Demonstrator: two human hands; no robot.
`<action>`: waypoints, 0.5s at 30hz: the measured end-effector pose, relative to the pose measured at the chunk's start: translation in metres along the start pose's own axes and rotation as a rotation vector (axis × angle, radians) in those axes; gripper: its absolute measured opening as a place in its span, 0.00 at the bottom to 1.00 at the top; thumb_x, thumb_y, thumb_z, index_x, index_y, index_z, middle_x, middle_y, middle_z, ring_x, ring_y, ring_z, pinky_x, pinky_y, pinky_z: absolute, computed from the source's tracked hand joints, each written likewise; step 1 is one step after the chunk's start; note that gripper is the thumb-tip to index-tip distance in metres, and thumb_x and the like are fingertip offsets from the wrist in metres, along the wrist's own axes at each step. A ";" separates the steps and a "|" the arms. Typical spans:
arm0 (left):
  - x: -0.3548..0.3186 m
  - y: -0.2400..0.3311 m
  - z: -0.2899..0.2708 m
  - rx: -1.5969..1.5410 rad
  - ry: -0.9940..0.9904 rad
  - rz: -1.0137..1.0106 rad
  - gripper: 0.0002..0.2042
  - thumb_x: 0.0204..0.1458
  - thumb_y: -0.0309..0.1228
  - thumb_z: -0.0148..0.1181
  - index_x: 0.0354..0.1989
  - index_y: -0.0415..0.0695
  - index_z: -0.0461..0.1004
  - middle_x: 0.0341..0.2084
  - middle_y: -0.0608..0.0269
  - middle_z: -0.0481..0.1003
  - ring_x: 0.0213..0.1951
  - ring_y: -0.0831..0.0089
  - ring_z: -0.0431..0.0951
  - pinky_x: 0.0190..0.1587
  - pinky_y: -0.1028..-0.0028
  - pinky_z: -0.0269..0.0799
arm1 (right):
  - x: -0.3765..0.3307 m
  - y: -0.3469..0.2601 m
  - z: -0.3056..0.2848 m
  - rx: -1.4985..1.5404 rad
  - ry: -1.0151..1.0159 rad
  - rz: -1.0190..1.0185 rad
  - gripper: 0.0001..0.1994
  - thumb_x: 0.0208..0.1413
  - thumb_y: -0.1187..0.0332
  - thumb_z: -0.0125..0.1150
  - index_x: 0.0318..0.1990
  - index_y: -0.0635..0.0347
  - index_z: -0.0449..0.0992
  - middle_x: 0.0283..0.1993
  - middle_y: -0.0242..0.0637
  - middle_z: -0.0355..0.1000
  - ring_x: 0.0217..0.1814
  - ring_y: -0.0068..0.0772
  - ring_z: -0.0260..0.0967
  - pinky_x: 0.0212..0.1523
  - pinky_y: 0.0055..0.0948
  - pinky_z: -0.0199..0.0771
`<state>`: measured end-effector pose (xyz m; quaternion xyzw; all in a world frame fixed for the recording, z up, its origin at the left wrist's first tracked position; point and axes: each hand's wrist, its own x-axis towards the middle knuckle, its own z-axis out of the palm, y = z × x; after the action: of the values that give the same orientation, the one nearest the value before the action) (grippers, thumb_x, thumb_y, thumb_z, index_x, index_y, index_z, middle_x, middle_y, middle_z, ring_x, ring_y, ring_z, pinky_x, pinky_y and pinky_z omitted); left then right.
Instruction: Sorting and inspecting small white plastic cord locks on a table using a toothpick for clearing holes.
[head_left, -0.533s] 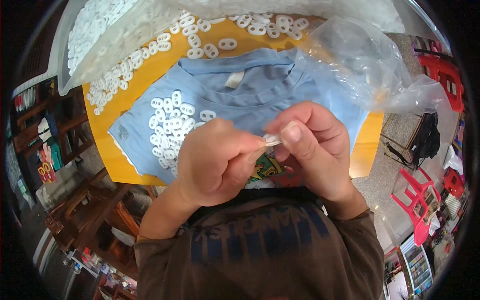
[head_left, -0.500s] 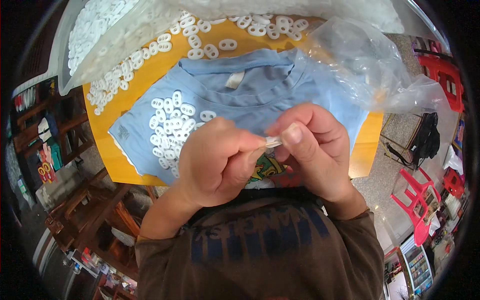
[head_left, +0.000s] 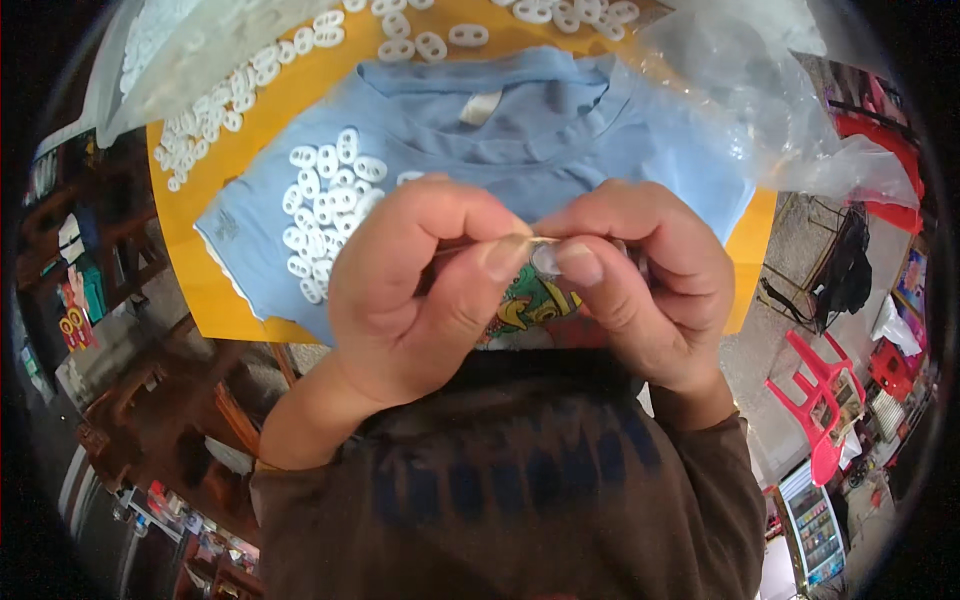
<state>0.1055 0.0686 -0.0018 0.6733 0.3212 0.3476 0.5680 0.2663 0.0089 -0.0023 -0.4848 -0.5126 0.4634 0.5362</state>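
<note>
The left hand (head_left: 415, 295) and the right hand (head_left: 655, 290) were raised over the lower part of a blue shirt (head_left: 545, 180), fingertips nearly meeting. The left thumb and forefinger were pinching a thin, pale strand (head_left: 539, 240). The right thumb and forefinger were closed on a small whitish piece (head_left: 546, 262), partly covered by the thumb, beside the strand. Whether the strand was joined to the piece could not be told. The other fingers of both hands were curled in.

The shirt lay spread on a yellow table (head_left: 300, 85), neckline away from the person, with a pale tag (head_left: 481, 108) inside the collar. A coloured print (head_left: 535, 300) showed below the hands. A pile (head_left: 322, 208) of white, two-holed oval pieces rested on the shirt, left of the left hand and partly hidden by it. More pieces formed a band (head_left: 264, 72) along the left side of the table.

A clear bag (head_left: 750, 110) lay over the shirt's upper right. A translucent sack (head_left: 190, 65) stood at the upper left. A red stool (head_left: 822, 385) was on the floor at right, well apart from the table.
</note>
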 end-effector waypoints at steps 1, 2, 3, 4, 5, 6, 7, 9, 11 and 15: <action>-0.002 -0.001 -0.001 0.063 -0.003 0.078 0.05 0.45 0.21 0.55 0.31 0.39 0.68 0.22 0.64 0.69 0.21 0.77 0.65 0.24 0.80 0.60 | -0.001 -0.004 0.001 0.002 -0.005 0.013 0.06 0.51 0.74 0.52 0.34 0.68 0.68 0.27 0.34 0.67 0.26 0.17 0.60 0.28 0.16 0.59; -0.005 -0.001 0.000 0.149 0.022 0.077 0.06 0.43 0.19 0.56 0.30 0.39 0.68 0.21 0.63 0.70 0.19 0.75 0.65 0.23 0.79 0.60 | -0.002 -0.012 0.003 0.009 -0.007 0.163 0.05 0.51 0.76 0.52 0.34 0.68 0.68 0.27 0.33 0.67 0.25 0.16 0.60 0.26 0.14 0.58; -0.004 0.000 -0.003 0.139 0.022 0.063 0.06 0.43 0.19 0.56 0.30 0.39 0.68 0.21 0.63 0.70 0.19 0.75 0.65 0.23 0.79 0.60 | -0.004 -0.017 0.004 0.015 -0.009 0.312 0.05 0.50 0.77 0.53 0.34 0.67 0.68 0.26 0.32 0.67 0.24 0.14 0.60 0.25 0.12 0.57; 0.000 0.000 -0.009 0.284 -0.061 0.180 0.05 0.45 0.21 0.54 0.30 0.40 0.67 0.22 0.63 0.69 0.21 0.76 0.65 0.24 0.79 0.61 | -0.005 -0.018 0.004 0.013 -0.009 0.328 0.05 0.50 0.77 0.53 0.34 0.67 0.68 0.26 0.32 0.67 0.24 0.14 0.60 0.25 0.12 0.57; 0.001 0.000 -0.013 0.434 -0.145 0.304 0.04 0.47 0.22 0.52 0.31 0.40 0.65 0.22 0.62 0.68 0.23 0.78 0.66 0.25 0.79 0.62 | -0.004 -0.017 0.002 0.060 -0.045 0.365 0.05 0.49 0.78 0.53 0.34 0.67 0.69 0.26 0.31 0.67 0.23 0.13 0.60 0.24 0.11 0.56; -0.002 -0.001 -0.012 0.345 -0.046 0.237 0.05 0.46 0.22 0.53 0.31 0.40 0.65 0.23 0.62 0.68 0.23 0.76 0.66 0.26 0.77 0.63 | -0.005 -0.017 0.002 0.106 -0.079 0.400 0.05 0.49 0.78 0.53 0.34 0.67 0.69 0.26 0.30 0.67 0.22 0.13 0.59 0.23 0.09 0.56; 0.001 0.001 -0.016 0.380 -0.058 0.260 0.06 0.46 0.22 0.53 0.32 0.41 0.65 0.23 0.62 0.68 0.23 0.76 0.66 0.27 0.76 0.63 | -0.006 -0.015 0.004 0.116 -0.081 0.352 0.04 0.49 0.77 0.53 0.33 0.67 0.70 0.26 0.31 0.67 0.22 0.13 0.60 0.23 0.10 0.56; 0.006 0.001 -0.018 0.408 -0.035 0.310 0.06 0.45 0.22 0.54 0.32 0.41 0.67 0.22 0.63 0.68 0.24 0.76 0.66 0.28 0.78 0.63 | -0.009 -0.016 0.006 0.190 -0.018 0.377 0.04 0.49 0.77 0.53 0.33 0.67 0.70 0.26 0.31 0.67 0.23 0.13 0.60 0.24 0.10 0.57; 0.009 -0.002 -0.016 0.502 -0.080 0.298 0.05 0.45 0.21 0.55 0.31 0.40 0.69 0.22 0.62 0.69 0.24 0.76 0.66 0.27 0.78 0.63 | -0.011 -0.016 0.006 0.265 0.044 0.396 0.04 0.49 0.76 0.54 0.32 0.67 0.71 0.26 0.30 0.67 0.23 0.13 0.60 0.24 0.11 0.57; 0.019 -0.027 -0.012 0.746 -0.155 0.452 0.08 0.39 0.20 0.59 0.30 0.40 0.73 0.21 0.60 0.69 0.24 0.68 0.68 0.26 0.75 0.64 | -0.016 -0.017 0.003 0.251 0.093 0.379 0.05 0.49 0.73 0.56 0.31 0.66 0.72 0.27 0.30 0.68 0.24 0.14 0.61 0.26 0.12 0.60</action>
<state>0.1052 0.0952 -0.0250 0.9096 0.2258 0.2720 0.2182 0.2628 -0.0084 0.0131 -0.5227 -0.3253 0.5930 0.5189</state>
